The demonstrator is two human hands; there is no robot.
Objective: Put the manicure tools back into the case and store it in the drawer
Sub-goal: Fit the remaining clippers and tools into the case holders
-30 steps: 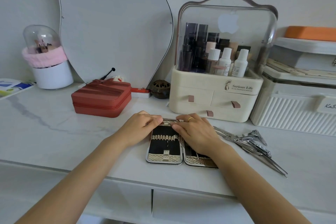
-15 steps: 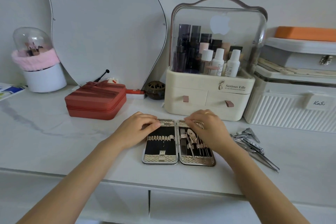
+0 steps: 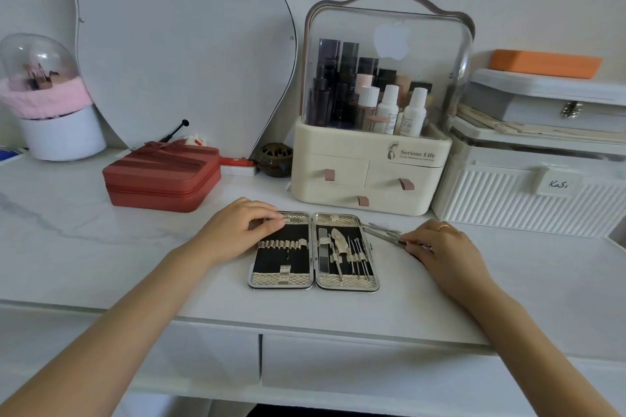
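The manicure case [image 3: 313, 284] lies open flat on the white marble desk. Its left half shows black lining with bare elastic loops. Several metal tools sit strapped in its right half [image 3: 345, 252]. My left hand [image 3: 237, 230] rests on the case's upper left corner, fingertips pinching its edge. To the right of the case, my right hand [image 3: 440, 247] lies over a pile of loose metal tools [image 3: 382, 234], fingers closed on one of them. Most of the pile is hidden under that hand. Two closed desk drawers [image 3: 338, 372] run below the front edge.
A red zip case [image 3: 162, 178] sits at the back left. Behind the manicure case stands a cream cosmetics organiser [image 3: 369, 176] with three small drawers. White storage boxes [image 3: 528, 193] stand on the right, and a brush holder [image 3: 50, 112] and a mirror [image 3: 183, 44] on the left.
My right hand has left the case's right half and moved right onto the loose tools, closing on one. The right half's tools are uncovered. My left hand stays on the case.
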